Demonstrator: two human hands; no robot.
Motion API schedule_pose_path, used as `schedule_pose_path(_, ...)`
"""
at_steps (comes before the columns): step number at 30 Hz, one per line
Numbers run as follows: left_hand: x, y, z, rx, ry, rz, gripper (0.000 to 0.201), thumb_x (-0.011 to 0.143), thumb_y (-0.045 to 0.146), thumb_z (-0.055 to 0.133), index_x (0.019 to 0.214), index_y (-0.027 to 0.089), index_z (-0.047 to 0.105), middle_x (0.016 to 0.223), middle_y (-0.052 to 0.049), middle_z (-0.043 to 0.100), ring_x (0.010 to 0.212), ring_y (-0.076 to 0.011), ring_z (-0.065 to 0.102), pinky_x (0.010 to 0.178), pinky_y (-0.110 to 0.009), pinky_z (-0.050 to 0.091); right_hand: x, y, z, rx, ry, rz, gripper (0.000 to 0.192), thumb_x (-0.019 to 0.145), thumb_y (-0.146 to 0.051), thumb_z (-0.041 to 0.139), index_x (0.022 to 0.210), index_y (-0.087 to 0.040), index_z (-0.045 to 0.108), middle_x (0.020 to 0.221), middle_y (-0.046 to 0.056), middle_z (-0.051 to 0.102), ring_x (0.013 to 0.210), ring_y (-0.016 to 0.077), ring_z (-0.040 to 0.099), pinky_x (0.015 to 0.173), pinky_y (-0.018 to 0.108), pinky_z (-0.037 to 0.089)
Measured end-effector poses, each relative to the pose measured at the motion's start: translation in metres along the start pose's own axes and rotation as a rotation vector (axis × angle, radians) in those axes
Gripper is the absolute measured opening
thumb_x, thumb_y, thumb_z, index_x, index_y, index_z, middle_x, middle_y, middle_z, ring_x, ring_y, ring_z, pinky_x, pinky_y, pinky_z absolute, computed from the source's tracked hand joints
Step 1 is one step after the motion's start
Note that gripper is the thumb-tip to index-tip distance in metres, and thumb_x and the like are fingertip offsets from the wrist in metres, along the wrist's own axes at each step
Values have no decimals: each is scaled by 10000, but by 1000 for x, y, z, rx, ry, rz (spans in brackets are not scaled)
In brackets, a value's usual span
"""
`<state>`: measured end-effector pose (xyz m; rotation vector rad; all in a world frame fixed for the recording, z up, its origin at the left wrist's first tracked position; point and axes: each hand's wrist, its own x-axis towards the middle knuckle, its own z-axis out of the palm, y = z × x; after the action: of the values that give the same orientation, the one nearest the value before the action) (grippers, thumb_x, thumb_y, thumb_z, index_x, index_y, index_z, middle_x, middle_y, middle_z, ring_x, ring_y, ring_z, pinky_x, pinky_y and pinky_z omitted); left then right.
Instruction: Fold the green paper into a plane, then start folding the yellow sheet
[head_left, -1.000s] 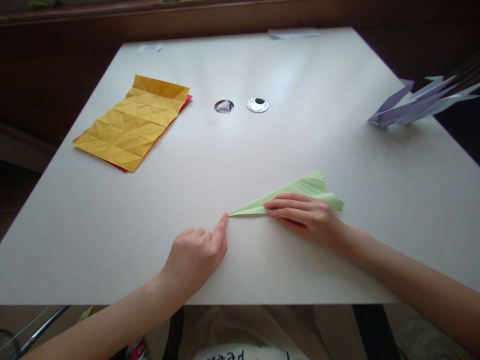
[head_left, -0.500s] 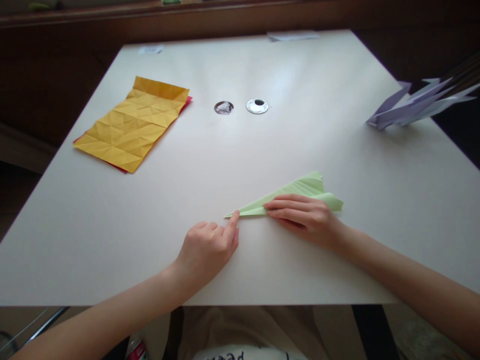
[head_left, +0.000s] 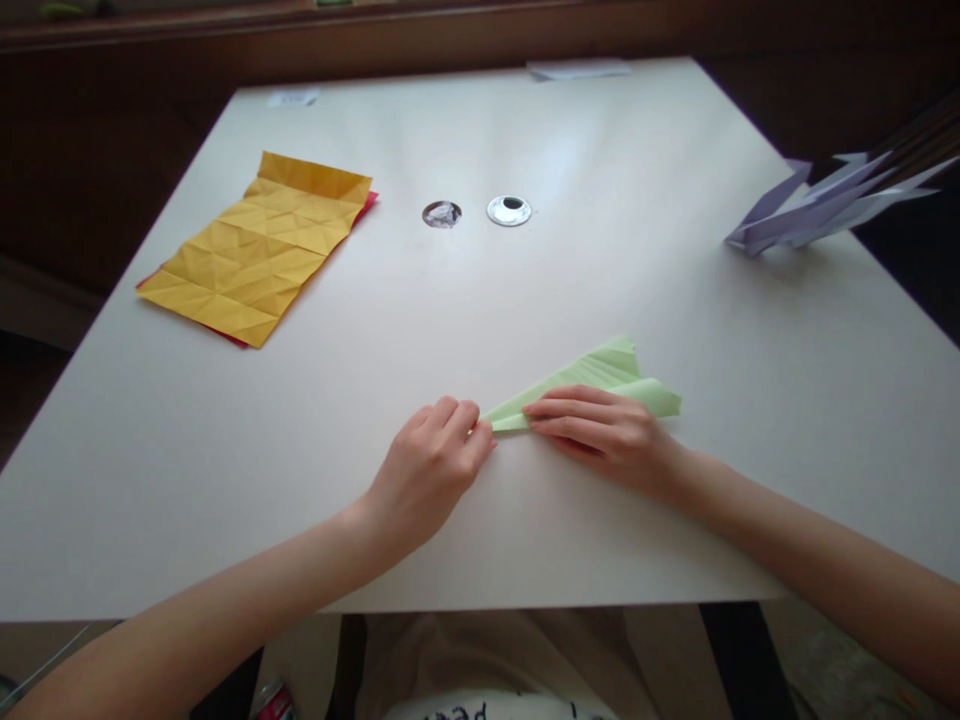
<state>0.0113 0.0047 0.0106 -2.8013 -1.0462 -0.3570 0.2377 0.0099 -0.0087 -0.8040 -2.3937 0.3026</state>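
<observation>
Head view takes in a pale worktop (head_left: 225, 480) that fills most of the frame, with two round ports set into it near the middle: a grommet hole (head_left: 441, 214) that seems stuffed with something crumpled and grey, and a silver-rimmed grommet (head_left: 509, 210) just beside it whose dark centre shows nothing inside. At the far left lies a creased yellow sheet (head_left: 259, 248) on top of a red sheet (head_left: 367, 206), of which only thin edges show. At the far right edge a pile of lilac folded paper shapes (head_left: 817, 205) sticks out past the worktop.

Near the front edge lies the green folded paper (head_left: 600, 370), a long narrow wedge pointing left. The right hand (head_left: 600, 432) lies flat on its near edge, fingers extended and together, pressing it down. The left hand (head_left: 431, 465) is curled, with fingertips closed on the pointed tip of the wedge; the tip itself is hidden under them.

My judgement of the risks: the thin tip could crumple or tear if the pinch pulls sideways against the pressing hand, and the stacked layers could slip out of line if that pressure eases, leaving a crooked crease.
</observation>
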Motion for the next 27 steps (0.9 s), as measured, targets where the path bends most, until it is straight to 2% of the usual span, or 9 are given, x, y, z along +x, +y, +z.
schedule_pose_path(3, 6, -2, 8, -204, -22, 31, 144, 844, 106, 465, 924, 121, 584, 861, -54, 581, 804, -156, 519, 673, -261, 457, 0, 1, 0, 12, 13, 3, 154, 828, -118, 502, 892, -154, 637, 928, 67, 683, 905, 158, 601, 787, 291, 532)
schedule_pose_path(6, 5, -2, 16, -328, 28, 24, 176, 861, 100, 437, 968, 117, 575, 867, -55, 587, 836, -148, 524, 701, -252, 475, 2, 2, -1, 47, 4, 21, 174, 845, -133, 475, 889, -164, 640, 923, 63, 682, 906, 149, 602, 787, 281, 530)
schedule_pose_path(10, 3, 1, 19, -366, 117, 19, 194, 872, 110, 422, 987, 109, 578, 849, -62, 594, 825, -146, 530, 697, -259, 491, 4, 5, -5, 109, -41, 49, 192, 861, -162, 454, 885, -177, 645, 932, 59, 679, 918, 144, 602, 805, 279, 523)
schedule_pose_path(14, 3, 2, 19, -361, 115, 23, 200, 880, 114, 406, 972, 113, 583, 842, -62, 594, 817, -147, 526, 699, -265, 496, 4, 6, -6, 122, -55, 61, 192, 860, -165, 453, 863, -187, 644, 931, 56, 679, 914, 145, 604, 805, 279, 520)
schedule_pose_path(18, 3, 2, 19, -278, 102, 75, 207, 882, 107, 396, 980, 83, 577, 820, -71, 592, 805, -156, 532, 692, -270, 498, 2, 7, -4, 108, -40, 32, 172, 846, -138, 472, 852, -173, 640, 928, 55, 677, 921, 143, 597, 809, 270, 515)
schedule_pose_path(23, 2, 8, 18, 16, 96, 203, 229, 859, 58, 399, 1028, 30, 551, 810, -88, 602, 778, -170, 557, 661, -278, 502, 2, 7, -5, 94, -33, 0, 160, 825, -102, 494, 864, -154, 640, 925, 59, 680, 921, 147, 588, 806, 269, 514)
schedule_pose_path(27, 0, 16, 15, 205, 74, 246, 257, 828, 17, 420, 1049, -3, 550, 861, -111, 616, 772, -177, 580, 657, -285, 508, 3, 5, -7, 54, -19, 10, 161, 815, -110, 508, 865, -175, 646, 915, 39, 690, 894, 163, 570, 761, 291, 521)
